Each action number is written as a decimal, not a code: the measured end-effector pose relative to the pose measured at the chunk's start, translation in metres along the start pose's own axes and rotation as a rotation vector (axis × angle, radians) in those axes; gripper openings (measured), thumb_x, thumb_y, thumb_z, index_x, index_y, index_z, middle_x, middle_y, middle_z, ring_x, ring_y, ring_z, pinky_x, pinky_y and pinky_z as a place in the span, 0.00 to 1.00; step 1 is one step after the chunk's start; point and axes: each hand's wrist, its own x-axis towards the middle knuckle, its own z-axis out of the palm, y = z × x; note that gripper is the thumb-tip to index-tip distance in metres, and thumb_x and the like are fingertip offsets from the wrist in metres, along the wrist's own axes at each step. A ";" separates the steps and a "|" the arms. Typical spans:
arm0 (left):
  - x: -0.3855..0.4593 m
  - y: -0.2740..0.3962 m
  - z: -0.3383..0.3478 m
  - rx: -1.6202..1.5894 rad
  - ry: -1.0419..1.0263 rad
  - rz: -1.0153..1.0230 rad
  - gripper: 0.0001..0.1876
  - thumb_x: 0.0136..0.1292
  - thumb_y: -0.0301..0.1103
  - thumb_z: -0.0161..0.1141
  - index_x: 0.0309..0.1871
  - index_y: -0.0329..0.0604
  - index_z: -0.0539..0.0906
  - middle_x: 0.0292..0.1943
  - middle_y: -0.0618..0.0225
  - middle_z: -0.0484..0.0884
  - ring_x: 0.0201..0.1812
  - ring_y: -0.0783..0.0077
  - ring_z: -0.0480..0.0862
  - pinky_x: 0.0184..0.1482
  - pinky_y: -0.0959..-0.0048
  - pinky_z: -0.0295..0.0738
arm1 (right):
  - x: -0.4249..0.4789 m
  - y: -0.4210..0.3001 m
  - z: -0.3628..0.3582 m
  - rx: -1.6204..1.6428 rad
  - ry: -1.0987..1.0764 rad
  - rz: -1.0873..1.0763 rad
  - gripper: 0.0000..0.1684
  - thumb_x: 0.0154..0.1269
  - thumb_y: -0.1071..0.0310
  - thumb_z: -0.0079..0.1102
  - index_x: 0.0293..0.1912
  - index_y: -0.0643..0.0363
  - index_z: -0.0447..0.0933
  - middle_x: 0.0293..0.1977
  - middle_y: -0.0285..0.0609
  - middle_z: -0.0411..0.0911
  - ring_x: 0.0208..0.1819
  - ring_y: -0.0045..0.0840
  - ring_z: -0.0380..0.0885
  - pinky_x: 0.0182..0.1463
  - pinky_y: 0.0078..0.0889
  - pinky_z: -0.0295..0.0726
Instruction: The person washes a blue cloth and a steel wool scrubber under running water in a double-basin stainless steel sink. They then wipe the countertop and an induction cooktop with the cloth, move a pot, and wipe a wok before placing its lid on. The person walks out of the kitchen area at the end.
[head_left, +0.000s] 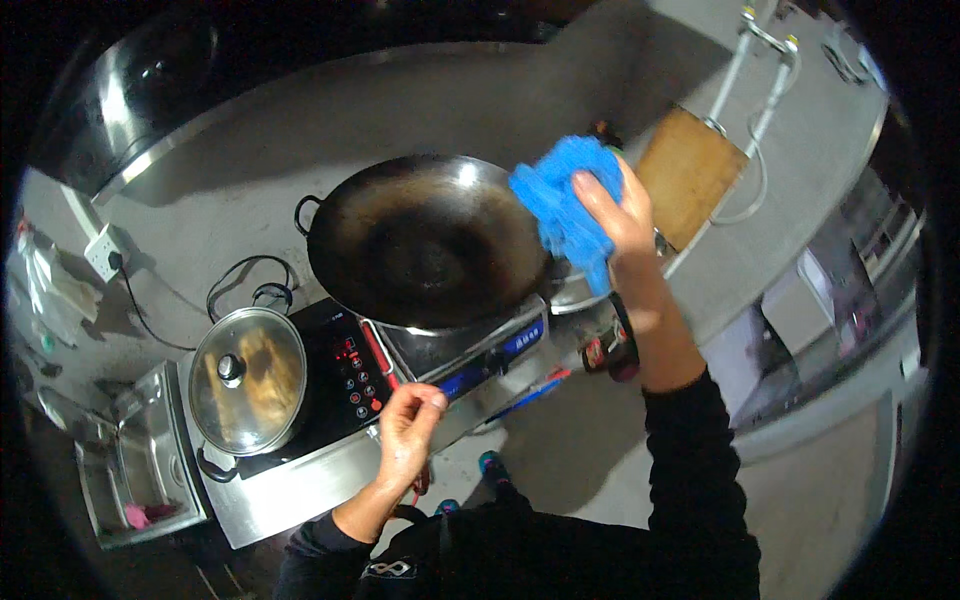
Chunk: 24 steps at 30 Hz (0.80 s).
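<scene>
My right hand (622, 214) grips a crumpled blue cloth (574, 199), raised near the right rim of a large dark wok (427, 240). The wok sits on a stove with blue panels (487, 360) and holds nothing visible. In front of the stove, my left hand (409, 427) is partly curled, thumb near the fingertips, with nothing clearly seen in it. It is close to the red end of a thin item (382, 360) beside the black induction cooktop (337, 375). A pot with a glass lid (247, 381) stands on that cooktop, with yellowish pieces inside.
A steel sink (150, 465) with a pink cloth (146, 514) adjoins the counter at left. A wall socket (107, 251) has a black plug and cord. At the right, a wooden cutting board (690, 176) leans by white pipes (731, 86). Bottles (611, 349) stand below my right forearm.
</scene>
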 end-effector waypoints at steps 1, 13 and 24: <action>0.012 0.001 0.003 -0.010 0.054 0.018 0.04 0.63 0.29 0.58 0.37 0.40 0.75 0.29 0.77 0.75 0.32 0.86 0.71 0.36 0.84 0.66 | 0.035 0.015 -0.005 -0.146 -0.043 -0.059 0.19 0.58 0.64 0.63 0.46 0.63 0.73 0.34 0.33 0.75 0.36 0.14 0.72 0.44 0.20 0.72; 0.071 -0.002 0.026 -0.034 0.490 -0.137 0.13 0.62 0.37 0.61 0.26 0.41 0.75 0.20 0.76 0.73 0.23 0.85 0.68 0.28 0.83 0.60 | 0.179 0.295 0.004 -1.476 -0.985 0.132 0.42 0.45 0.63 0.68 0.60 0.63 0.62 0.54 0.62 0.63 0.57 0.50 0.66 0.58 0.40 0.70; 0.074 0.003 0.031 -0.031 0.568 -0.183 0.15 0.63 0.37 0.59 0.22 0.42 0.73 0.16 0.74 0.73 0.18 0.86 0.68 0.22 0.84 0.58 | 0.087 0.231 0.026 -0.147 -2.177 0.453 0.36 0.49 0.66 0.66 0.59 0.58 0.66 0.56 0.42 0.67 0.56 0.31 0.67 0.58 0.35 0.68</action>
